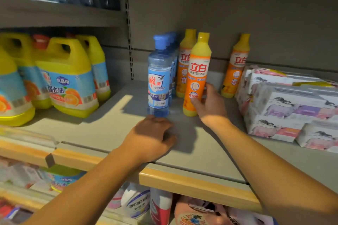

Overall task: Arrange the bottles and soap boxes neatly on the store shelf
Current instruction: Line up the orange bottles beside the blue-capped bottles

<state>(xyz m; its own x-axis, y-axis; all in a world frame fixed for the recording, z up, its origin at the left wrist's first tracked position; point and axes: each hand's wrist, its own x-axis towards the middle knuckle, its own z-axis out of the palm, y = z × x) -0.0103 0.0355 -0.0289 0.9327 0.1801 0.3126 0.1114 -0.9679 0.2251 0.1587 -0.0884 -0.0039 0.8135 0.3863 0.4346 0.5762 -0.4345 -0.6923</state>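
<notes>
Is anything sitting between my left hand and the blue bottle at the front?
Nothing visible. The left hand rests on the shelf just in front of the blue bottle, with only bare shelf between them.

Orange btl upright beside blue btl; soap boxes stacked right.

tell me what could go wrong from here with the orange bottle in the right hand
1. The right hand grips the front orange bottle low on its tall, narrow body, so a quick shove could tip it.
2. The blue bottle stands close on its left and another orange bottle just behind; a tilt could knock them over.
3. The left hand rests on the shelf right in front of the blue bottle and could bump it.
</notes>
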